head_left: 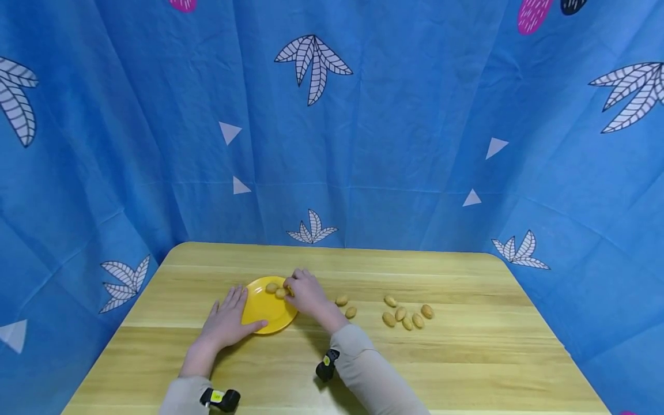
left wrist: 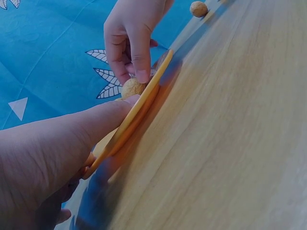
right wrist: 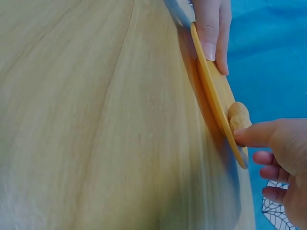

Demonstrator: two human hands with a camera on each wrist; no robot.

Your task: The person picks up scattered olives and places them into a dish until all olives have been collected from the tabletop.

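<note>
On the left part of the table lies a yellow plate with a few walnuts near its far side. My left hand rests against the plate's left edge, fingers spread straight along the rim and thumb laid over the near rim. Over the plate's right side, my right hand pinches a walnut with thumb and fingers, close above the plate's surface. In the left wrist view its thumb and fingers come down around a wrinkled walnut. The hand partly covers this walnut in the head view.
Two walnuts lie just right of my right wrist. Farther right is a loose group of several walnuts on the wooden table. A blue patterned curtain hangs behind and beside the table.
</note>
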